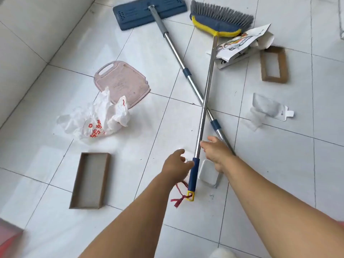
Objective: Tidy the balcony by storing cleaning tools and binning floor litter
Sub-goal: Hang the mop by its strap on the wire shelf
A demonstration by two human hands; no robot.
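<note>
The broom [205,101] lies on the tiles, crossed over the mop [178,58]. Your left hand [176,164] touches its blue grip with relaxed fingers; your right hand [216,151] hovers loosely curled beside the shaft, grasping nothing.

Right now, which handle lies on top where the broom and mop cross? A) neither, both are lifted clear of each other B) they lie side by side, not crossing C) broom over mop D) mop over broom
C: the broom handle runs unbroken over the mop handle at the crossing point, hiding the mop's steel tube there, while both hands reach in near the broom's blue grip.
</note>
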